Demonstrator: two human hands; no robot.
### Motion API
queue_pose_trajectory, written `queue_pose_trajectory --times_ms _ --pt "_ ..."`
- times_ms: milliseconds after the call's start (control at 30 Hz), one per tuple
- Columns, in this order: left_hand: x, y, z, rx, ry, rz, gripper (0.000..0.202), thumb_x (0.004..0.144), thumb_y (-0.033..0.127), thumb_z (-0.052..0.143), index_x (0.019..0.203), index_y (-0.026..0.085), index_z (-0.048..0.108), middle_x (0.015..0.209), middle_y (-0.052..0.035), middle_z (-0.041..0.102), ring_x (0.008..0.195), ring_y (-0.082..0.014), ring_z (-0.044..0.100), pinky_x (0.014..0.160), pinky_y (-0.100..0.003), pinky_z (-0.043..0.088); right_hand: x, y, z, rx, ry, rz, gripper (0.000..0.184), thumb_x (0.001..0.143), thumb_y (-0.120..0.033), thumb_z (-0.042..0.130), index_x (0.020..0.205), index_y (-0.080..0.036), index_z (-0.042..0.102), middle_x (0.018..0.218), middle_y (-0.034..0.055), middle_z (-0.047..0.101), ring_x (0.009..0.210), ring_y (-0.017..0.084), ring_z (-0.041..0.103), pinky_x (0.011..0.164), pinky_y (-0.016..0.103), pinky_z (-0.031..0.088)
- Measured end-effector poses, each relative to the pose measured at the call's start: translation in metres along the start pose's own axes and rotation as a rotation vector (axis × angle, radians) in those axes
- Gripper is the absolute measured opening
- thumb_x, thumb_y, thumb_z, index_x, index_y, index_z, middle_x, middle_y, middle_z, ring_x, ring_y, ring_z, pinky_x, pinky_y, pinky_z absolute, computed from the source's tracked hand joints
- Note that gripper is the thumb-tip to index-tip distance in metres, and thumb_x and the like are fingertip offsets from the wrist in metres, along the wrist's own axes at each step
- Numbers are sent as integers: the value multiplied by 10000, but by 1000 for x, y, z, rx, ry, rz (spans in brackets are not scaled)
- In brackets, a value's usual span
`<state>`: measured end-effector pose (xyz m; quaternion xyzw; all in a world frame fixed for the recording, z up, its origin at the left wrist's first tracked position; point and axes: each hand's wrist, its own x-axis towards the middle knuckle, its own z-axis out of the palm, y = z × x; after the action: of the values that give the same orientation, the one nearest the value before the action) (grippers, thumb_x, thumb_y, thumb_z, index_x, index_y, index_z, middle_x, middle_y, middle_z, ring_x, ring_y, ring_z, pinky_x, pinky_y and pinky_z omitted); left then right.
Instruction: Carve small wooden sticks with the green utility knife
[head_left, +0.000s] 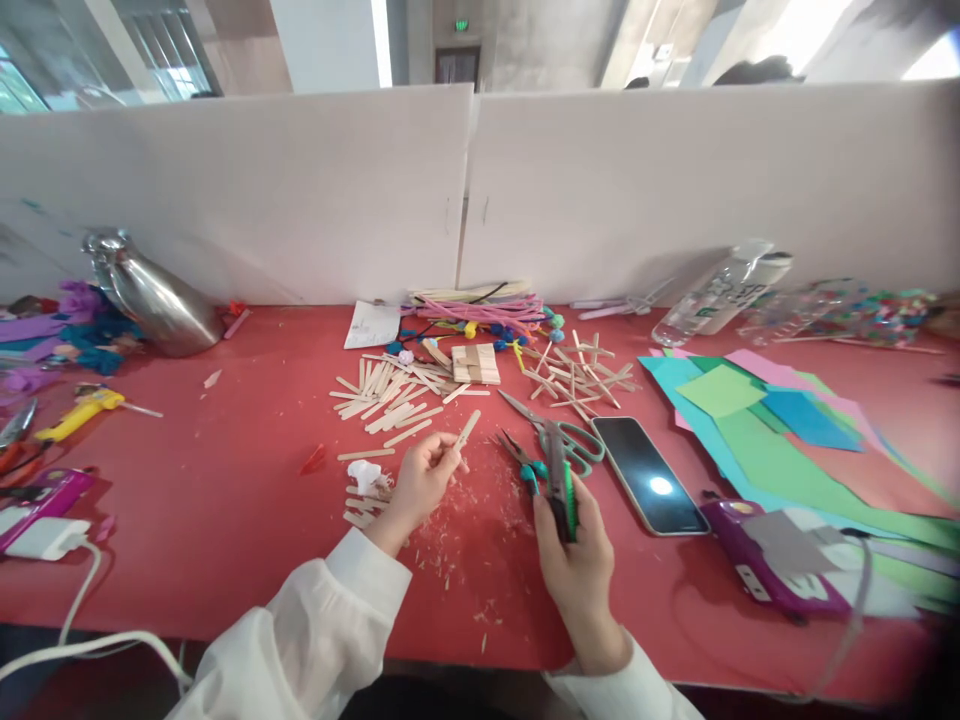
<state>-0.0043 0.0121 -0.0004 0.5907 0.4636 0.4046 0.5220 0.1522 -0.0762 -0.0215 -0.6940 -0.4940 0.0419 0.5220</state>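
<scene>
My left hand [418,485] pinches a short wooden craft stick [467,430] and holds it just above the red table [225,540]. My right hand [574,560] is closed round a green and black utility knife [559,480], its tip pointing away from me. Wood shavings [465,530] lie on the table between my two hands. Right beyond the knife lie small pliers with blue handles [525,460] and green-handled scissors [566,435]. A heap of loose craft sticks [390,395] lies beyond my left hand.
A black phone [649,475] lies right of the scissors. Coloured paper sheets [757,420] cover the right side, with a purple device [765,570] on them. A steel flask [154,295], a yellow glue gun [79,410] and a white charger [45,540] are on the left. White partitions [300,190] close the back.
</scene>
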Motion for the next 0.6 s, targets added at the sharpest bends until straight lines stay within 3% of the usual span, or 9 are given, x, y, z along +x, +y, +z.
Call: queue_pose_trajectory --times_ms 100,267,600 --pt "0 1 0 10 14 32 193 778 328 499 670 169 477 527 46 462 452 -85 388 460 -198 322 -1 6 4 13 3 -4 371 812 -353 521 1104 -127 555 834 94 676 687 197 633 633 311 504" --pt "-4 1 -4 35 84 117 270 791 363 491 615 176 405 556 61 313 505 -84 309 496 -205 279 1 11 2 38 3 4 374 811 -362 512 1106 -135 546 866 90 664 734 198 621 667 308 487" --pt "-6 8 -7 76 110 212 197 782 314 463 645 172 459 552 54 328 508 -95 306 494 -212 263 5 15 0 68 70 59 418 788 -414 507 1091 -130 554 839 84 662 710 208 613 657 309 467"
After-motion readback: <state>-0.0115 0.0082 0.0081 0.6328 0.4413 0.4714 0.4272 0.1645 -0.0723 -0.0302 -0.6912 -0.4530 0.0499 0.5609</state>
